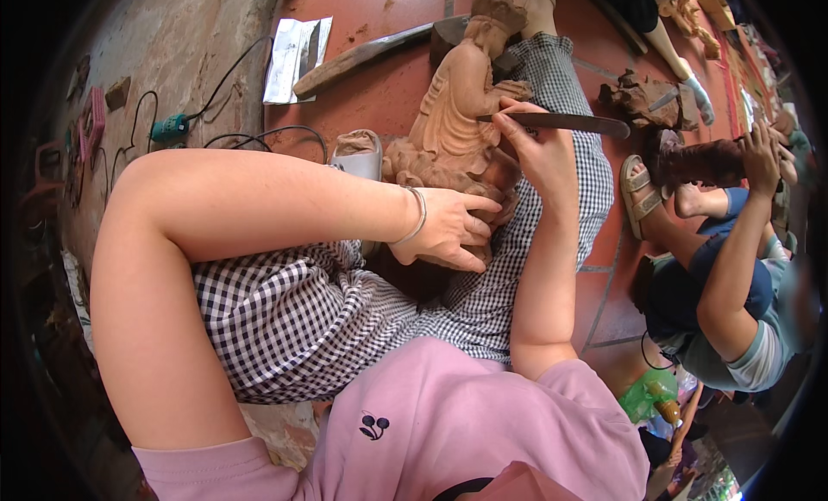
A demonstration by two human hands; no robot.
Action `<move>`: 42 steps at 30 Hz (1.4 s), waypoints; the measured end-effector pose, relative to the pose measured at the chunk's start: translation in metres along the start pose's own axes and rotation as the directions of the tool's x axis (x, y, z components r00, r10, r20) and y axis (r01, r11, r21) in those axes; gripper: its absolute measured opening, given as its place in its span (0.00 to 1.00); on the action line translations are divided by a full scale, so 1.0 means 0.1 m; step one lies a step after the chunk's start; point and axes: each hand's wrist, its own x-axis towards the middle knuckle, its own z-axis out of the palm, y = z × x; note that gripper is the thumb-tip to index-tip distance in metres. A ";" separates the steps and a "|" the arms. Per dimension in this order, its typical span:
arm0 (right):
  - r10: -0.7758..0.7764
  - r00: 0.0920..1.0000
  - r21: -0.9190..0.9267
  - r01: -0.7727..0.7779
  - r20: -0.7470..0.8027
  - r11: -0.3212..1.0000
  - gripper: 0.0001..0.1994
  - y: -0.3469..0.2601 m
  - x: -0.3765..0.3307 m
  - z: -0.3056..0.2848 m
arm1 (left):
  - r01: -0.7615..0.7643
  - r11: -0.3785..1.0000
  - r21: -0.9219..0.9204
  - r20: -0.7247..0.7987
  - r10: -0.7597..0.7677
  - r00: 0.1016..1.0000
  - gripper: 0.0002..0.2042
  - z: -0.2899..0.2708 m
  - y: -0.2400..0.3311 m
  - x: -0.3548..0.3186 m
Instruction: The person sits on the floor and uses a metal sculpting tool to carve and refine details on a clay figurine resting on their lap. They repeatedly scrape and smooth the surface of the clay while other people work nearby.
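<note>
A brown carved wooden statue [457, 96] of a robed, seated figure leans between my legs, its head away from me. My left hand [448, 228] lies over its rough carved base, fingers curved round the wood. In my right hand [542, 152] is a slim dark carving knife [573, 122], pinched between thumb and fingers. The knife's narrow tip touches or nearly touches the statue by its clasped hands and sleeve; its broad rounded end points right. My right palm is turned away from view.
A long wooden-handled tool [371, 57] and a white paper sheet [298, 59] lie on the red tiles beyond. A green power tool [170, 128] with a black cord is at left. To the right, another person [733, 285] holds a dark carving; rough wood [647, 102] lies nearby.
</note>
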 end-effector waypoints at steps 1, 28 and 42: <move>0.005 1.000 0.017 -0.005 0.020 1.000 0.08 0.02 0.04 -0.05 | 0.000 1.000 0.004 -0.012 0.000 1.000 0.43 -0.01 0.00 0.00; 0.012 0.965 0.252 0.056 -0.261 0.966 0.08 0.16 -0.25 0.25 | 0.009 1.000 -0.014 -0.017 -0.010 1.000 0.47 -0.02 0.00 0.00; -0.309 0.909 -0.267 0.235 -0.281 0.935 0.04 -0.01 -0.36 0.42 | 0.098 0.995 -0.005 0.132 -0.097 0.987 0.49 -0.05 0.02 0.15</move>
